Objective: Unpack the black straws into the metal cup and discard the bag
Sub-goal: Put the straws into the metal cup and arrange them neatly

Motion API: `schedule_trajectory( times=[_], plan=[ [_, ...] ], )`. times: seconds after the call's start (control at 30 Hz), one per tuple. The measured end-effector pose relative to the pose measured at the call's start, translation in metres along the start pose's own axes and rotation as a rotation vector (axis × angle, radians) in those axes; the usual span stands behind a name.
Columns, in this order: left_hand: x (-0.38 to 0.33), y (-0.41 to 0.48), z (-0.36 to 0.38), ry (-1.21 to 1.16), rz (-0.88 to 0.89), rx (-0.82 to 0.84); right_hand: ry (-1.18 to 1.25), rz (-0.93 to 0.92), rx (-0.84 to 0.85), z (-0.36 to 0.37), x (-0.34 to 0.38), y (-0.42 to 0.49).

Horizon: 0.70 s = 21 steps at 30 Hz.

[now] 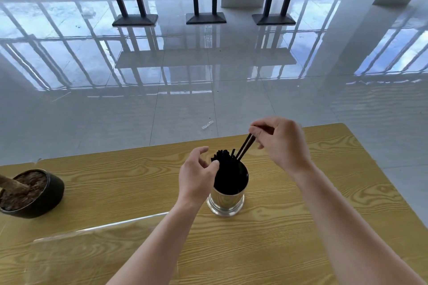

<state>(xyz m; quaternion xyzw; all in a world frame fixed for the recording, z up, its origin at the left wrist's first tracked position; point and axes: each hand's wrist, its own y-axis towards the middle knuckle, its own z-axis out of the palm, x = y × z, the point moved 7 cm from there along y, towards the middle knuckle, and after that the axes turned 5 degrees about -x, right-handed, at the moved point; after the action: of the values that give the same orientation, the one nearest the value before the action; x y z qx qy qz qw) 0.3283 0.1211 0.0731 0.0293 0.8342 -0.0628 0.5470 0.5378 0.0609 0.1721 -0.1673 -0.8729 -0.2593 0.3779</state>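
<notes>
A shiny metal cup (226,202) stands upright on the wooden table (301,192), filled with a bundle of black straws (223,157) that stick out of its top. My right hand (281,140) is above and to the right of the cup, with the fingers pinched on the upper ends of two black straws (245,147) that slant down into the cup. My left hand (196,174) is at the cup's left rim, fingers curled, thumb touching the straw bundle. A clear plastic bag (97,229) lies flat on the table to the left of my left forearm.
A dark round plant pot (34,192) filled with soil sits at the table's left edge. Beyond the table's far edge is a glossy tiled floor with a small clear wrapper (207,124) on it. Further back stand other tables on black pedestal legs (205,17).
</notes>
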Motion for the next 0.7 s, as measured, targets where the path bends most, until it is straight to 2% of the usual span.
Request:
schedule_trajectory(
  times=[0.13, 0.27, 0.33, 0.43, 0.5, 0.6, 0.7],
  plan=[
    [-0.009, -0.012, -0.011, -0.012, 0.058, -0.082, 0.047, -0.022, -0.105, -0.043, 0.015, 0.007],
    [-0.028, -0.028, -0.012, -0.091, 0.104, -0.052, 0.223, -0.017, -0.244, -0.084, 0.027, 0.002],
    [-0.043, -0.038, -0.005, -0.174, 0.111, 0.051, 0.351, -0.001, -0.323, -0.094, 0.030, -0.008],
    [-0.067, -0.055, 0.019, -0.285, 0.107, 0.306, 0.548, 0.093, -0.440, -0.084, 0.021, -0.030],
    [-0.075, -0.059, 0.032, -0.496, -0.069, 0.397, 0.618, 0.159, -0.461, -0.065, 0.014, -0.048],
    [-0.075, -0.052, 0.035, -0.855, -0.396, 0.330, 0.678, 0.264, -0.455, -0.035, 0.001, -0.076],
    [-0.070, -0.041, 0.030, -0.959, -0.475, 0.266, 0.814, 0.424, -0.440, -0.010, -0.015, -0.100]
  ],
)
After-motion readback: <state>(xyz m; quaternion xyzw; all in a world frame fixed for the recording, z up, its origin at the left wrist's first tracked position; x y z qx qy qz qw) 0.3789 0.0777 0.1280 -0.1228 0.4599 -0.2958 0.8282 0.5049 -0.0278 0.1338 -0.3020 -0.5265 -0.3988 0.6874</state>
